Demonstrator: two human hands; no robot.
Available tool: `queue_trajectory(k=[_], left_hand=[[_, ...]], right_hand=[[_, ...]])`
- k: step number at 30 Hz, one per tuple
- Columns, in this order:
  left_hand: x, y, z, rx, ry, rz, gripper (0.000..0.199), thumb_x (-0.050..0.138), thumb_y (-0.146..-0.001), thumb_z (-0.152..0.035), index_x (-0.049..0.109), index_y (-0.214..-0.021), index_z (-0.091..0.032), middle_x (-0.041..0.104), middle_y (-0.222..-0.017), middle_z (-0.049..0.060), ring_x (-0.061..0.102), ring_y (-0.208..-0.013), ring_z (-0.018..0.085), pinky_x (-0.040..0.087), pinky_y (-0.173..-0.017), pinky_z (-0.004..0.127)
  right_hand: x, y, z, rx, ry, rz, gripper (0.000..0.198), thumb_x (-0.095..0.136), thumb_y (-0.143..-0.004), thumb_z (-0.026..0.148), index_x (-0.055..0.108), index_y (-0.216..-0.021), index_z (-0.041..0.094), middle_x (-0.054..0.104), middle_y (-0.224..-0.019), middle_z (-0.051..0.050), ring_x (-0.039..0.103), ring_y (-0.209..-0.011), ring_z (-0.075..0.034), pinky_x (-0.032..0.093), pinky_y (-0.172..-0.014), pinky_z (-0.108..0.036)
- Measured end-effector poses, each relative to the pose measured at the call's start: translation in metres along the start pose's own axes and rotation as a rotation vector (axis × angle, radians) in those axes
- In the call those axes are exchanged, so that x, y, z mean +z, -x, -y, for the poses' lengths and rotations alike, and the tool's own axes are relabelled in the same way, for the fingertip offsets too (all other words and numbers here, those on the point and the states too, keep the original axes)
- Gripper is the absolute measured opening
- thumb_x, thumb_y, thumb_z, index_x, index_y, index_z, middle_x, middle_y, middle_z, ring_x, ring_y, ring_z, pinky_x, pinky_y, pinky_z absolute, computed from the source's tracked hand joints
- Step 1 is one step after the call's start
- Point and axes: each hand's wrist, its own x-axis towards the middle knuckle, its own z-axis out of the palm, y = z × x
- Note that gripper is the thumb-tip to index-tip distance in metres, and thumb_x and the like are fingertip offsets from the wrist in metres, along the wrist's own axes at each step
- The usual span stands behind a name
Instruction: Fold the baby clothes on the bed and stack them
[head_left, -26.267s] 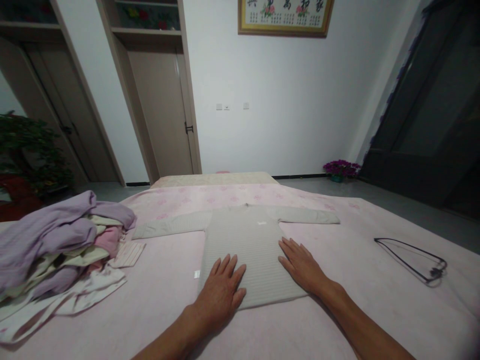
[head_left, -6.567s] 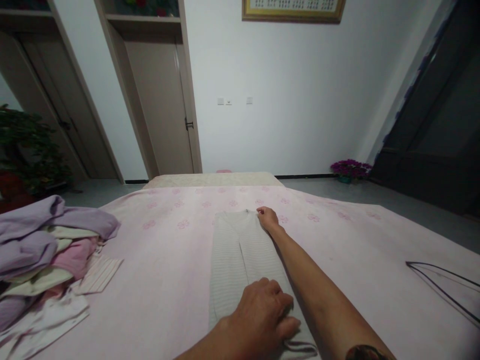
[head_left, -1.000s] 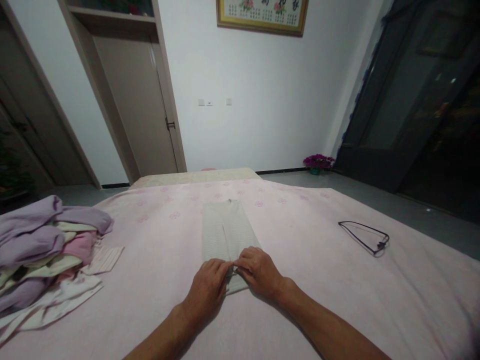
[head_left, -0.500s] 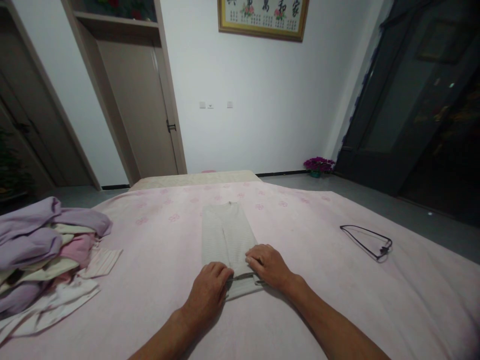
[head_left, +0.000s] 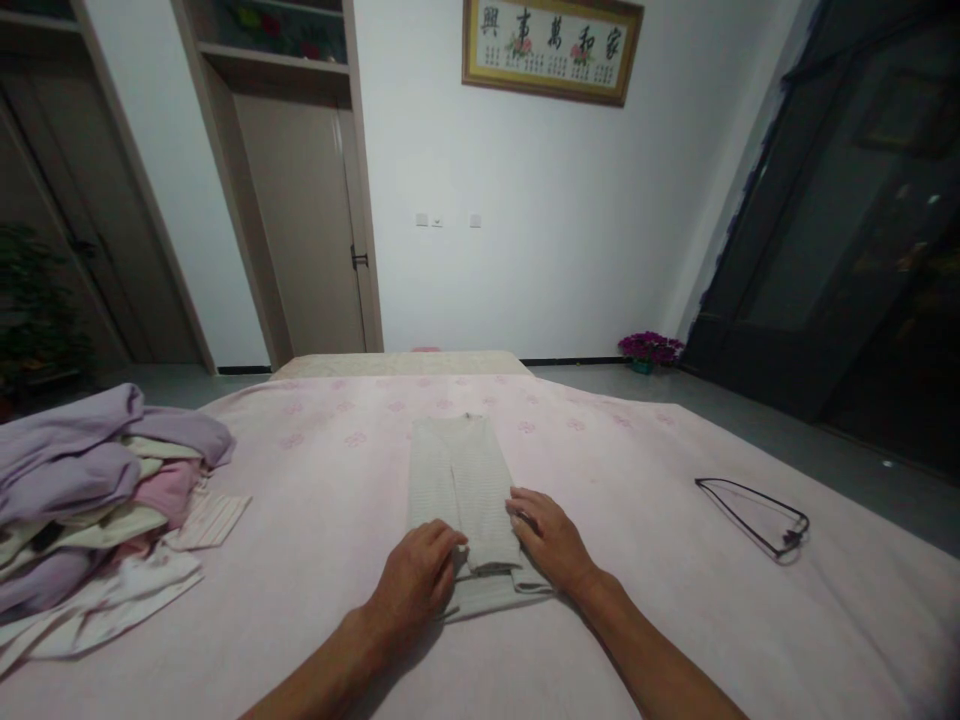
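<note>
A pale grey-green ribbed shirt (head_left: pixel 480 490), folded into a long narrow strip, lies on the pink bed sheet (head_left: pixel 315 620). Its collar end points away from me, and its layered hem edges show at the near end. My left hand (head_left: pixel 424 565) is closed on the lower left edge, fingers bent and thumb tip on the fabric. On the opposite side my right hand (head_left: pixel 547 535) rests along the right edge, its fingers stretched out and lying on the cloth. The undersides of both hands are hidden.
A heap of clothes (head_left: pixel 82 490) in lilac, pink and cream lies at the left. To the right is a thin black looped frame (head_left: pixel 750 515), like a hanger. A beige-covered surface (head_left: pixel 405 364) adjoins the bed's far edge. Purple flowers (head_left: pixel 649 348) stand on the floor beyond.
My right hand has slid outward to the right edge and its fingers have straightened. The left hand stays at the lower left edge. The near layers look more spread, and the view has tilted up slightly.
</note>
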Motion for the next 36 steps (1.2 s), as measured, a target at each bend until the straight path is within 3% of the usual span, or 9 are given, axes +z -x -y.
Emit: queue_trajectory(k=[3,6,11,15,22,30,36], left_hand=[[0.002,-0.016,0.013,0.007,-0.036,-0.125,0.03,0.046,-0.096,-0.019,0.062,-0.122,-0.02,0.068,-0.116,0.01,0.062,-0.107,0.023,0.051,-0.096,0.042],[0.009,-0.039,0.023,0.022,-0.106,-0.156,0.037,0.046,-0.098,-0.023,0.057,-0.133,-0.019,0.063,-0.133,0.013,0.055,-0.128,0.028,0.045,-0.107,0.05],[0.027,-0.081,0.029,0.055,-0.239,-0.041,0.048,0.047,-0.1,-0.034,0.046,-0.145,-0.02,0.046,-0.152,0.015,0.037,-0.144,0.03,0.031,-0.116,0.056],[0.041,-0.102,0.043,-0.016,-0.329,0.07,0.057,0.043,-0.1,-0.047,0.043,-0.149,-0.019,0.039,-0.157,0.015,0.029,-0.148,0.034,0.023,-0.118,0.057],[0.055,-0.102,0.064,-0.163,-0.382,0.161,0.063,0.036,-0.1,-0.049,0.038,-0.153,-0.015,0.029,-0.161,0.015,0.025,-0.149,0.035,0.019,-0.118,0.058],[0.053,-0.101,0.061,-0.2,-0.407,0.199,0.066,0.031,-0.1,-0.051,0.036,-0.154,-0.012,0.027,-0.162,0.014,0.024,-0.15,0.034,0.02,-0.119,0.056],[0.044,-0.08,0.051,-0.19,-0.388,0.22,0.062,0.032,-0.101,-0.047,0.036,-0.154,-0.015,0.03,-0.162,0.013,0.024,-0.15,0.031,0.021,-0.12,0.052]], right_hand=[[0.005,0.002,-0.002,-0.054,0.063,0.024,0.035,0.059,-0.088,0.022,0.068,-0.121,0.022,0.061,-0.138,-0.012,0.052,-0.131,-0.027,0.041,-0.111,-0.052],[0.007,0.003,-0.006,-0.08,0.093,0.038,0.038,0.058,-0.088,0.021,0.066,-0.125,0.021,0.058,-0.141,-0.013,0.049,-0.135,-0.028,0.04,-0.113,-0.053],[0.009,0.004,-0.008,-0.102,0.115,0.055,0.04,0.056,-0.088,0.021,0.065,-0.127,0.02,0.056,-0.143,-0.013,0.048,-0.137,-0.028,0.039,-0.114,-0.053],[0.009,0.004,-0.008,-0.096,0.114,0.083,0.039,0.055,-0.089,0.021,0.066,-0.127,0.02,0.056,-0.144,-0.013,0.048,-0.137,-0.028,0.04,-0.114,-0.053],[0.009,0.004,-0.01,-0.044,0.086,0.095,0.04,0.051,-0.092,0.023,0.064,-0.13,0.021,0.057,-0.143,-0.011,0.048,-0.136,-0.026,0.039,-0.115,-0.052],[0.006,0.003,-0.008,0.026,0.047,0.06,0.038,0.053,-0.091,0.024,0.066,-0.125,0.017,0.061,-0.137,-0.013,0.052,-0.131,-0.026,0.039,-0.114,-0.049],[0.008,0.003,-0.01,0.017,0.06,0.05,0.035,0.054,-0.091,0.024,0.068,-0.122,0.018,0.063,-0.134,-0.013,0.054,-0.129,-0.026,0.04,-0.113,-0.047]])
